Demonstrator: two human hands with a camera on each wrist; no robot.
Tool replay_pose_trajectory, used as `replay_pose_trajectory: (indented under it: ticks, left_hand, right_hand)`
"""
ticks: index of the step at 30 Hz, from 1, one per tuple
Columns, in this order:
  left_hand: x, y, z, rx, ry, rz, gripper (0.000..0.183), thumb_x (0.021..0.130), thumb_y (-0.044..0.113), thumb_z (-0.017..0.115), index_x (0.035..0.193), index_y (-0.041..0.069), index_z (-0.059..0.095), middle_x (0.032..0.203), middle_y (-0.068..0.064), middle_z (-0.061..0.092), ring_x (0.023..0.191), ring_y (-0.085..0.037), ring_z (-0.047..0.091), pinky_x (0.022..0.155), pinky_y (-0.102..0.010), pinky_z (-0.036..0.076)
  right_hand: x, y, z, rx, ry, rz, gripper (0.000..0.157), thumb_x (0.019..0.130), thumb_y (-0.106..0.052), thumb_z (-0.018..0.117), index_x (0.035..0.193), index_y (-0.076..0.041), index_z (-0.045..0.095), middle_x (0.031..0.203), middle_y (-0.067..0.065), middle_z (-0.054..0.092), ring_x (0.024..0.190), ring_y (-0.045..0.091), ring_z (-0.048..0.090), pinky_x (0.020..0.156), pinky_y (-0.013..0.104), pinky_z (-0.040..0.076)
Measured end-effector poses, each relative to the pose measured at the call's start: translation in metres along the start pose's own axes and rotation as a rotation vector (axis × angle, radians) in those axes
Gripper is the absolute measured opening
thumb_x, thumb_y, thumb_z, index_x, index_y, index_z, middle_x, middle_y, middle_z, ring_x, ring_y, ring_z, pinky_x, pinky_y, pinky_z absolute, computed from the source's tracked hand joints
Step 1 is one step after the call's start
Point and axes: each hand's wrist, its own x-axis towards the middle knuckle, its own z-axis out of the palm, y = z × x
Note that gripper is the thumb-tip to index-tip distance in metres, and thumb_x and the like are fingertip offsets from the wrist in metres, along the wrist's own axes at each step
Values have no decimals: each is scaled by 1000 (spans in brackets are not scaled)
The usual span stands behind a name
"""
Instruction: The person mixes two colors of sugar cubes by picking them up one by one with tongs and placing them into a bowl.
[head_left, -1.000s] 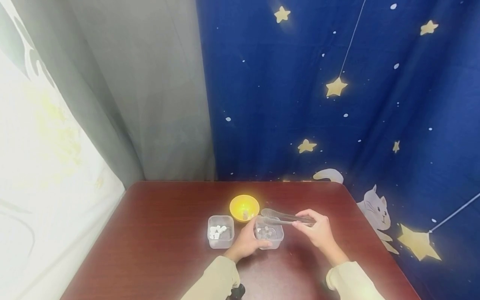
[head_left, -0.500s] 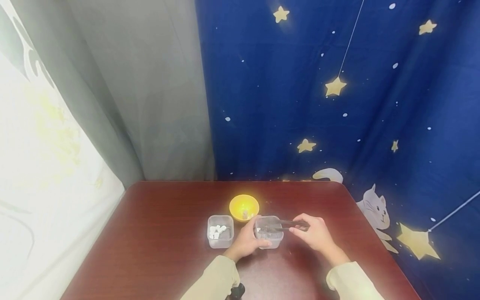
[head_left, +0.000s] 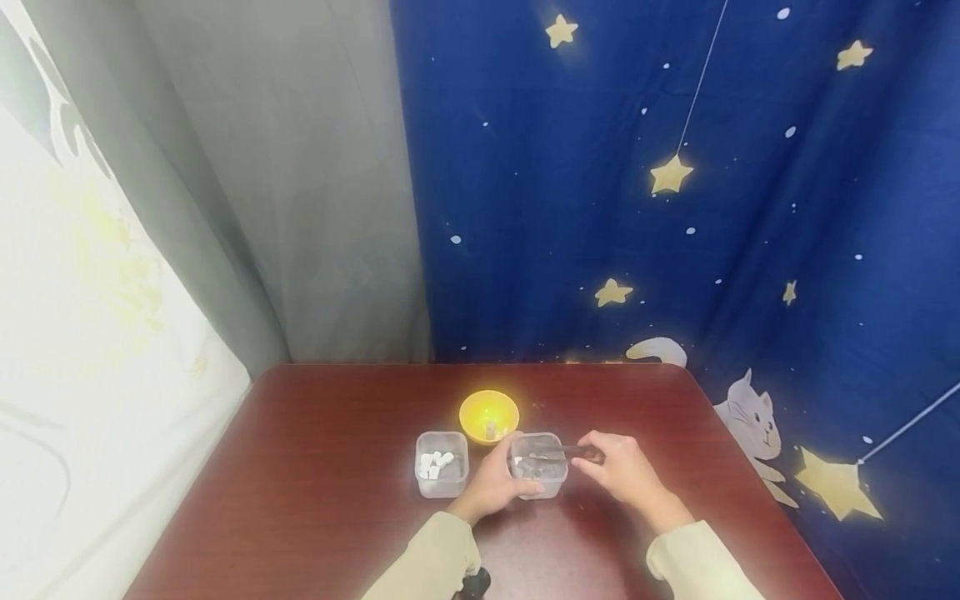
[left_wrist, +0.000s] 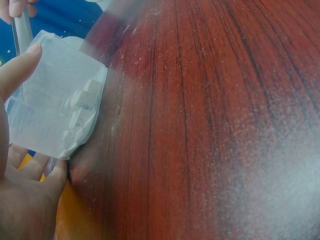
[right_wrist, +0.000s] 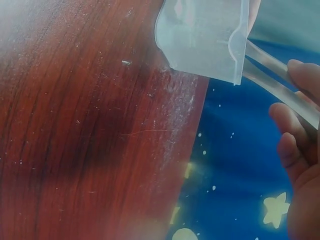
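My left hand (head_left: pixel 489 483) grips a clear plastic container (head_left: pixel 553 488) on the table, its thumb on the near wall. Several pale, blocky pieces (left_wrist: pixel 82 107) show through the container's wall in the left wrist view. In my right hand (head_left: pixel 624 471) is a pair of tongs (right_wrist: pixel 280 87), held between thumb and fingers. The tongs reach over the container's right rim, with their tips down inside. Whether the tips pinch a piece cannot be made out.
A second clear container (head_left: pixel 453 489) with several white cubes (head_left: pixel 433 463) stands left of my left hand. Behind, a yellow bowl (head_left: pixel 480 408) holds small pale pieces. The reddish-brown table (head_left: pixel 337 467) ends at curtains, grey (head_left: pixel 337 208) and starry blue (head_left: pixel 540 208).
My right hand has moved left and slightly down. The tongs, above the container a second ago, now reach inside it and look more closed. The left hand has stayed put.
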Motion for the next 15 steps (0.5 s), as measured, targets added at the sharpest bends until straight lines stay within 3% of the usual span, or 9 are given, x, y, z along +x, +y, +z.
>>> replay_pose_trajectory:
  ticks: [6, 15]
  left_hand:
    - [-1, -1, 0, 10, 2, 3, 93, 68, 25, 90, 144, 8, 40, 128, -12, 57, 108, -27, 58, 96, -47, 45]
    - [-1, 1, 0, 22, 6, 9, 94, 67, 24, 90, 144, 5, 39, 126, -10, 58, 106, -26, 59, 94, -45, 46]
  right_hand:
    - [1, -2, 2, -9, -5, -12, 23, 70, -15, 86, 86, -12, 69, 75, -6, 68, 65, 1, 61, 59, 26, 53]
    - [1, -7, 1, -3, -16, 99, 22, 71, -15, 86, 86, -13, 69, 77, -2, 70, 66, 5, 65, 62, 28, 55]
